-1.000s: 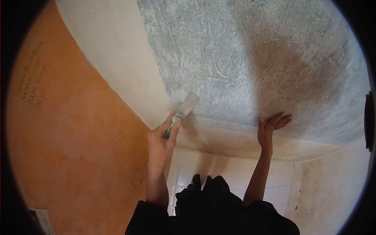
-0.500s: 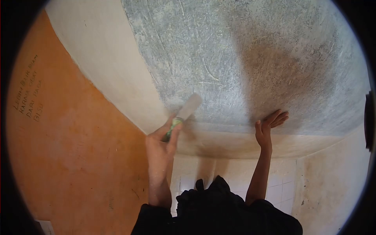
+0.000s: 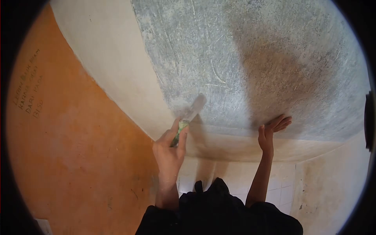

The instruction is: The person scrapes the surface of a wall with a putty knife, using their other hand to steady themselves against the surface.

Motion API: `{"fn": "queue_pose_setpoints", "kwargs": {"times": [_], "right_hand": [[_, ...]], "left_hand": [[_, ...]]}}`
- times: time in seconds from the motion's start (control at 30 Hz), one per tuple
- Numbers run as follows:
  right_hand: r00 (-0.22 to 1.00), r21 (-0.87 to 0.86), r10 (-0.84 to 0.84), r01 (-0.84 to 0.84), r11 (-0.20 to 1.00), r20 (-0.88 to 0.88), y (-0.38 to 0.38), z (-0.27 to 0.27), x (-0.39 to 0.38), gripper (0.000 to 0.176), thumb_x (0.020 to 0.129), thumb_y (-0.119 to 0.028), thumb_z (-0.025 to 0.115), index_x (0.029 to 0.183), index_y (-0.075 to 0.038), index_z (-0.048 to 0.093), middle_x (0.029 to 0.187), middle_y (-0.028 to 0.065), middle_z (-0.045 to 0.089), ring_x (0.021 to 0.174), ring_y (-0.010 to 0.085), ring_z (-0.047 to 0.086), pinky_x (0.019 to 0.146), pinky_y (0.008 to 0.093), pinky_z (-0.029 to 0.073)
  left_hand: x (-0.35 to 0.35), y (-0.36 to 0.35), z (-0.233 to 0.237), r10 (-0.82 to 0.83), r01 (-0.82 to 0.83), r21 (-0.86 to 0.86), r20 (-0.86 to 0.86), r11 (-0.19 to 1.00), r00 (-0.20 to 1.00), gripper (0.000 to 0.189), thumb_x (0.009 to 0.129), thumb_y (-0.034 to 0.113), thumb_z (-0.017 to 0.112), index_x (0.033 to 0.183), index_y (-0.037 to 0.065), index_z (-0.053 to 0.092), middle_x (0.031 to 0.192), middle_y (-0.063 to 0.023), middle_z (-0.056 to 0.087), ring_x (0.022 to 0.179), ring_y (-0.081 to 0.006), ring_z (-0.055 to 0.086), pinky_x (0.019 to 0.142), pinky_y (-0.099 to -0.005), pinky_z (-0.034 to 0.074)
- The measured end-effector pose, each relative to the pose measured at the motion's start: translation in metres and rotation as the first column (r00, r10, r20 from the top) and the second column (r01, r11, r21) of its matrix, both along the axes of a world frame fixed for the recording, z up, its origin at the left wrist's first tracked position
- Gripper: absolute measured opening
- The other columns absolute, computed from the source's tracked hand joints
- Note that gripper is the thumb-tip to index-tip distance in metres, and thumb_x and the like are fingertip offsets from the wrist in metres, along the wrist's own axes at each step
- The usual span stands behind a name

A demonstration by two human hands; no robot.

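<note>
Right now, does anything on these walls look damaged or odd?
Yes: the grey, scratched wall patch lies bare amid cream paint, dark-stained above the flat right hand; the left hand's green-handled scraper touches it.

Small room under renovation, likely home: scraped grey plaster wall [image 3: 254, 58], orange painted wall [image 3: 78, 137], white floor tiles [image 3: 282, 192].

We see a mottled grey patch [image 3: 219, 51], speckled dark toward its right edge, a plain cream band [image 3: 113, 74] beside it, an orange wall [image 3: 78, 156] with dark writing [image 3: 29, 88], a green-handled scraper [image 3: 188, 116], white tiles [image 3: 284, 194].
</note>
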State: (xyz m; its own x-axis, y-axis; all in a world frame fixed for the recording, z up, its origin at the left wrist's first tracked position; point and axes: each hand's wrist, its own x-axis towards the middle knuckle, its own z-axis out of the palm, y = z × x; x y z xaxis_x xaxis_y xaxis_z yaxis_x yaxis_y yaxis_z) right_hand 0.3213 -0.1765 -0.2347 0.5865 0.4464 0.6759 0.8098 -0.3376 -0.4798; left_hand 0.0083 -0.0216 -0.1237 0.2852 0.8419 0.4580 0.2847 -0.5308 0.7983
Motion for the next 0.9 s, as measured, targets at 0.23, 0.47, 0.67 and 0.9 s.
{"fn": "queue_pose_setpoints", "kwargs": {"times": [0.23, 0.47, 0.67, 0.9], "right_hand": [[0.999, -0.001, -0.002, 0.002, 1.0, -0.032, 0.0, 0.0, -0.003, 0.099, 0.099, -0.063, 0.038, 0.155, -0.003, -0.016, 0.159, 0.024, -0.029, 0.145, 0.0446, -0.03, 0.113, 0.0608, -0.018], [0.999, 0.002, 0.008, -0.007, 1.0, -0.038, 0.0, 0.002, -0.006, 0.097, 0.1, -0.061, 0.036, 0.155, -0.002, -0.016, 0.159, 0.0252, -0.029, 0.145, 0.0453, -0.029, 0.112, 0.0608, -0.018], [1.0, 0.028, 0.006, -0.006, 1.0, -0.03, 0.004, 0.005, -0.005, 0.096, 0.1, -0.059, 0.037, 0.155, -0.002, -0.016, 0.158, 0.0257, -0.029, 0.145, 0.0453, -0.029, 0.112, 0.0604, -0.019], [1.0, 0.052, 0.008, -0.007, 0.999, -0.03, 0.004, 0.005, -0.006, 0.097, 0.099, -0.063, 0.037, 0.156, -0.003, -0.015, 0.159, 0.0261, -0.028, 0.146, 0.0444, -0.029, 0.113, 0.0604, -0.018]], "left_hand": [[0.009, -0.006, -0.016, -0.018, 0.02, -0.021, 0.098, 1.0, 0.995, 0.033, 0.093, 0.012, 0.07, 0.123, -0.001, 0.068, 0.074, -0.0131, 0.068, 0.062, -0.0119, 0.059, 0.06, -0.0265, 0.048], [0.017, -0.015, -0.015, -0.049, 0.073, -0.145, 0.164, 0.987, 0.985, 0.037, 0.096, 0.011, 0.068, 0.129, -0.005, 0.063, 0.082, -0.0036, 0.065, 0.075, -0.0048, 0.051, 0.066, -0.0211, 0.045], [0.02, -0.021, -0.014, -0.033, 0.062, -0.156, 0.183, 0.986, 0.982, 0.037, 0.096, 0.011, 0.067, 0.129, -0.004, 0.062, 0.091, -0.0104, 0.072, 0.085, -0.007, 0.059, 0.075, -0.0232, 0.049], [0.024, -0.017, -0.033, -0.018, 0.052, -0.117, 0.278, 0.992, 0.96, 0.038, 0.097, 0.017, 0.067, 0.129, -0.003, 0.063, 0.089, -0.0085, 0.071, 0.081, -0.0061, 0.057, 0.074, -0.0229, 0.049]]}}
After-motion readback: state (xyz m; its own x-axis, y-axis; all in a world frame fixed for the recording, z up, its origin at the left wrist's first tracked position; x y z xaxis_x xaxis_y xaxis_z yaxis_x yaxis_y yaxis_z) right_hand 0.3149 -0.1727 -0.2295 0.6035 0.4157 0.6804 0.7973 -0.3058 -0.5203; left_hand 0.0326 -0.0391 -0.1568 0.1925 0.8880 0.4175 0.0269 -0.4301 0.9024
